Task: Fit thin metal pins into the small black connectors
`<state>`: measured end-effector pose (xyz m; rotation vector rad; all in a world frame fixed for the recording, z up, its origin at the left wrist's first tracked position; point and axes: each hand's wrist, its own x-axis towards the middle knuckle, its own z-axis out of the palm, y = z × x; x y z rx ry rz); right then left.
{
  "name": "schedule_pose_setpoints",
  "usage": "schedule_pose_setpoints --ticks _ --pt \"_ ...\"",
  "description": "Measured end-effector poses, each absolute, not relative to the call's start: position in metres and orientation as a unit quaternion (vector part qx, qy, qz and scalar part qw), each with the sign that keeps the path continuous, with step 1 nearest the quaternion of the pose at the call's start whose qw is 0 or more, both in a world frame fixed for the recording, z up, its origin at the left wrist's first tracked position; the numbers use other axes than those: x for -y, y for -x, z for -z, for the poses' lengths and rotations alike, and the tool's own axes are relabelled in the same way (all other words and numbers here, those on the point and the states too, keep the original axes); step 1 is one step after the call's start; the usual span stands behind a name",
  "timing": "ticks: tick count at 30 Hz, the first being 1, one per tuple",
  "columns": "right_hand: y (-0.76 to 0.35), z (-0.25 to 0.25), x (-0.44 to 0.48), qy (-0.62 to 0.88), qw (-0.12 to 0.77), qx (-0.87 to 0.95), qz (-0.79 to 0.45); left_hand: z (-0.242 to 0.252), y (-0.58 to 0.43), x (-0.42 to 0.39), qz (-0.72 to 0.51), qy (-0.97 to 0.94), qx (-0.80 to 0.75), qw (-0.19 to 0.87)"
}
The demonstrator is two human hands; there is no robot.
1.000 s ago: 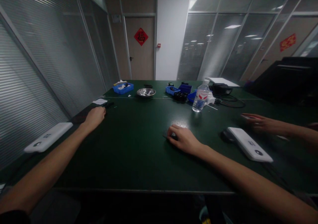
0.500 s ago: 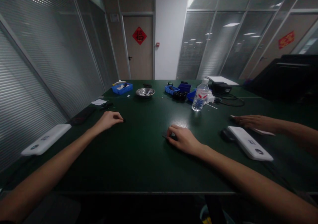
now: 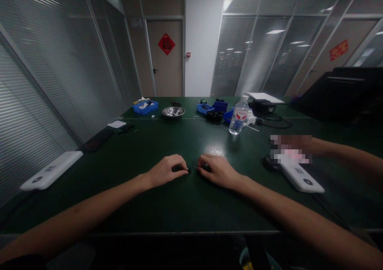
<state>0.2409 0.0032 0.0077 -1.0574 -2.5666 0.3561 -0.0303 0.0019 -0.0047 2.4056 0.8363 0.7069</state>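
Note:
Low over the dark green table (image 3: 167,218), my left hand (image 3: 167,170) pinches a small black piece (image 3: 189,169) between thumb and fingertips. Its exact kind is too small to make out. Just to the right, my right hand (image 3: 217,171) is closed on a thin, greyish, pointed piece (image 3: 194,167), most of it hidden by the fingers. The two pieces face each other with a narrow gap between them. Both forearms come in from the lower corners, and the hands are near the table's middle.
A water bottle (image 3: 238,116) stands beyond my right hand. Farther back are a steel bowl (image 3: 173,117), a blue tray (image 3: 145,109) and more blue bins (image 3: 205,109). White devices lie left (image 3: 52,170) and right (image 3: 302,176). Another person's arm (image 3: 338,149) reaches in from the right.
My left hand has moved right and nearer with the small black piece, up to my right hand. The right hand has hardly moved. The view has shifted slightly.

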Motion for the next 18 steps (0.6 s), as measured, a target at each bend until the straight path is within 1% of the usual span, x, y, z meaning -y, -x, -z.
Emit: schedule_pose_setpoints --ticks 8,18 --pt "-0.2393 -0.0089 -0.0013 0.380 0.175 0.899 -0.131 0.0032 0.0309 -0.0002 -0.257 -0.880 -0.330 0.226" --pt "-0.2388 -0.0089 0.0007 0.369 0.170 0.904 -0.135 0.0011 0.0324 -0.0019 -0.245 -0.871 -0.349 0.245"
